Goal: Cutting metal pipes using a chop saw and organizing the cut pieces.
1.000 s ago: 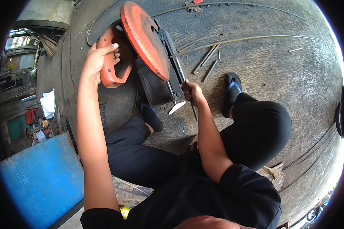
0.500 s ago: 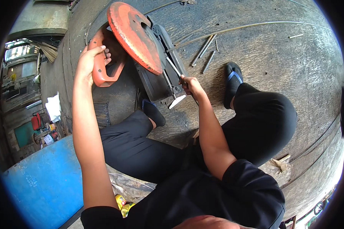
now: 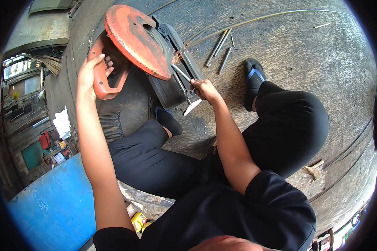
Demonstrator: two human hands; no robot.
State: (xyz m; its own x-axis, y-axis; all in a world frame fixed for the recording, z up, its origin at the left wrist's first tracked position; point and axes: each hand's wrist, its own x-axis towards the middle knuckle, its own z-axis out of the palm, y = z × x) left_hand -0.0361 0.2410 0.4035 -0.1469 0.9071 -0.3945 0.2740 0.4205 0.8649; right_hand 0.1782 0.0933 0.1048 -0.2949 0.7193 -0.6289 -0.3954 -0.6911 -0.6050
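An orange-guarded chop saw (image 3: 134, 39) stands on the floor ahead of me, its paint worn and blackened. My left hand (image 3: 92, 71) is wrapped round its orange D-shaped handle (image 3: 99, 79). My right hand (image 3: 205, 89) is closed on a thin metal rod (image 3: 182, 73), whose far end reaches the disc under the guard. Small orange sparks (image 3: 177, 56) show where rod and disc meet. Just below that hand, the pale crank handle (image 3: 192, 107) of the saw's vise sticks out toward me. The dark base (image 3: 165, 90) sits under the guard.
Several short cut rods (image 3: 225, 60) lie right of the saw, below a long bent rod (image 3: 264, 17). A row of dark rods (image 3: 109, 126) lies by my left foot. My sandalled feet (image 3: 254, 81) flank the saw. A blue panel (image 3: 54, 201) fills the lower left.
Sparks have appeared at the disc. The handle and my left hand have shifted slightly left and down in view, and the rod's far end now meets the disc.
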